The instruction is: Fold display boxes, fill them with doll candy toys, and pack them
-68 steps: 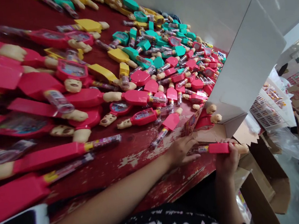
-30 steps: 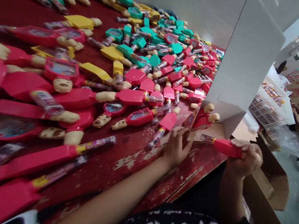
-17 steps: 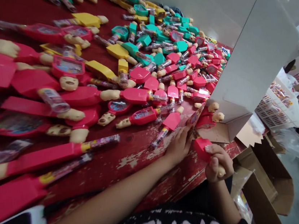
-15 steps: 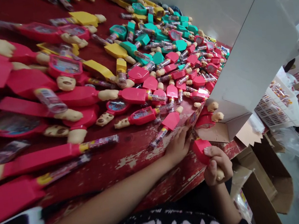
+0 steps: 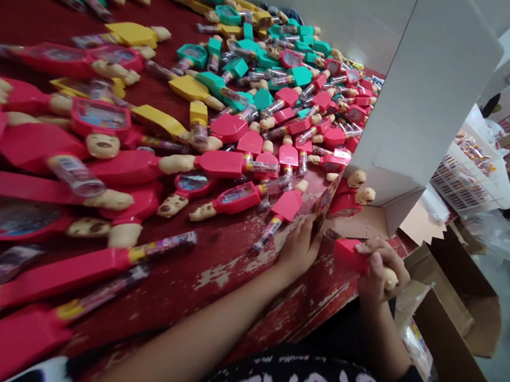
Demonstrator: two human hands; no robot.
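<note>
Between the fingers and thumb of my right hand (image 5: pixel 383 268) is a pink toy (image 5: pixel 351 255) with a pale animal-head end and a clear candy tube, held tilted at the mouth of a cardboard display box (image 5: pixel 363 222). Two similar pink toys (image 5: pixel 347 203) with pale heads sit inside that box. My left hand (image 5: pixel 298 249) grips the box's near left corner, its fingertips partly hidden there. Close by, another pink toy (image 5: pixel 287 205) with a candy tube lies on the worn red table (image 5: pixel 227 269).
A large pile of pink, green (image 5: pixel 240 67) and yellow toys (image 5: pixel 189 87) covers the table's left and back. The box's tall white panel (image 5: pixel 426 71) rises at right. Below stand open brown cartons (image 5: pixel 454 296); beyond them is a white basket (image 5: pixel 453 182) of small packets.
My right hand has moved slightly right with the pink toy, which now lies more tilted, its tube towards the box. My left hand stays at the box corner. The view has shifted slightly.
</note>
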